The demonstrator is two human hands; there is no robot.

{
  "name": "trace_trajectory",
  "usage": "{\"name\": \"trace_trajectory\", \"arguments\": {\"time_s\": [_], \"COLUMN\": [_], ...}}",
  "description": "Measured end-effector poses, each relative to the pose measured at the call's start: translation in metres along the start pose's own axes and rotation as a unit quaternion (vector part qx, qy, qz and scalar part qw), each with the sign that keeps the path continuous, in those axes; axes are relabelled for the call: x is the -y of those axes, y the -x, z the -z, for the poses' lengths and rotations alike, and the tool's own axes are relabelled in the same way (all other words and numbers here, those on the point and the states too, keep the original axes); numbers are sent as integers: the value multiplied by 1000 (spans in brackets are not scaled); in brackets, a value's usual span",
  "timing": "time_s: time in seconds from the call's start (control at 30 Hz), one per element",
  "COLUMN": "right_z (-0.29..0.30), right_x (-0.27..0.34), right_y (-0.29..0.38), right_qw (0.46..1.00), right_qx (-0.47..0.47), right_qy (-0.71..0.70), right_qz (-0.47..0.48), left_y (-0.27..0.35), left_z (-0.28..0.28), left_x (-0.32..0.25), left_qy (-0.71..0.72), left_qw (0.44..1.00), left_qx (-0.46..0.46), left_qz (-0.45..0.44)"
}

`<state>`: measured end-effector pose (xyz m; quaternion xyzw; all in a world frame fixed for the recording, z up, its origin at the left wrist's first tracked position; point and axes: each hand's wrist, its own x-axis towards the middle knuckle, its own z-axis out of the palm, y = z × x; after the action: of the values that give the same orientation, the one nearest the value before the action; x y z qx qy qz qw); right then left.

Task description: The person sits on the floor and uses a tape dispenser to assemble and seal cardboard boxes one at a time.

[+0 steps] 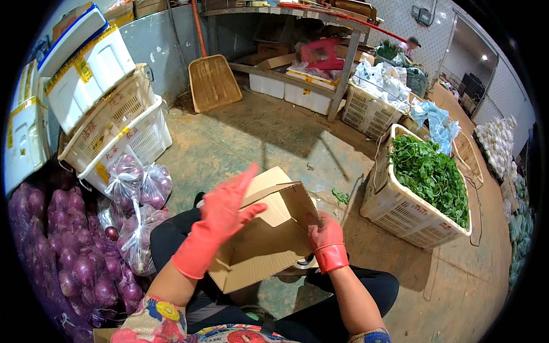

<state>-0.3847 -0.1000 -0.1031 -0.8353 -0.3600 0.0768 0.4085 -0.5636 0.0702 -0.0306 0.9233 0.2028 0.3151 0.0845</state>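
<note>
A cardboard box (266,248) with its top uncovered is tilted above my lap, and a flap at its far side stands folded outward. My right hand (328,236), in a red rubber glove, grips the box's right wall with the fingers curled inside. Over the box's left side is my left hand (223,221), gloved the same way. Its fingers are extended and the thumb is apart, pointing across the opening; contact with the cardboard cannot be told. Below the box's near right corner, part of a roll of tape (306,262) shows; the box hides the rest.
Mesh sacks of red onions (81,266) and knotted plastic bags of onions (139,240) lie at left, beside stacked white crates (141,141). A crate of leafy greens (429,180) stands at right. Farther off are a dustpan-like shovel (214,83), a shelf (283,77) and a person (409,47).
</note>
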Motion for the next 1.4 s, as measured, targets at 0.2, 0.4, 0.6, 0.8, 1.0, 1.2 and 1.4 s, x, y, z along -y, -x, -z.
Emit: {"name": "trace_trajectory", "arguments": {"time_s": [0.2, 0.4, 0.6, 0.8, 1.0, 1.2, 1.4], "right_z": [-22, -37, -31, -25, -20, -10, -2], "right_x": [-29, -41, -34, -30, -26, -17, -5], "right_y": [-10, -16, -14, -7, -4, 2, 7], "right_qw": [998, 997, 996, 996, 975, 975, 984], "right_qx": [6, 26, 31, 33, -34, -58, -44], "right_qy": [-66, -71, -73, -79, -203, -163, -134], "right_qz": [-19, -22, -39, -28, 84, 139, 109], "left_y": [46, 96, 91, 83, 101, 109, 95], "left_z": [16, -7, -26, -22, -45, -58, -36], "left_x": [54, 73, 67, 68, 89, 91, 75], "left_qy": [43, 192, 375, 248, 346, 490, 401], "left_qw": [980, 892, 780, 746, 757, 718, 755], "left_qx": [-118, -6, 3, 162, 100, 12, 51], "left_qz": [152, 409, 502, 596, 545, 494, 517]}}
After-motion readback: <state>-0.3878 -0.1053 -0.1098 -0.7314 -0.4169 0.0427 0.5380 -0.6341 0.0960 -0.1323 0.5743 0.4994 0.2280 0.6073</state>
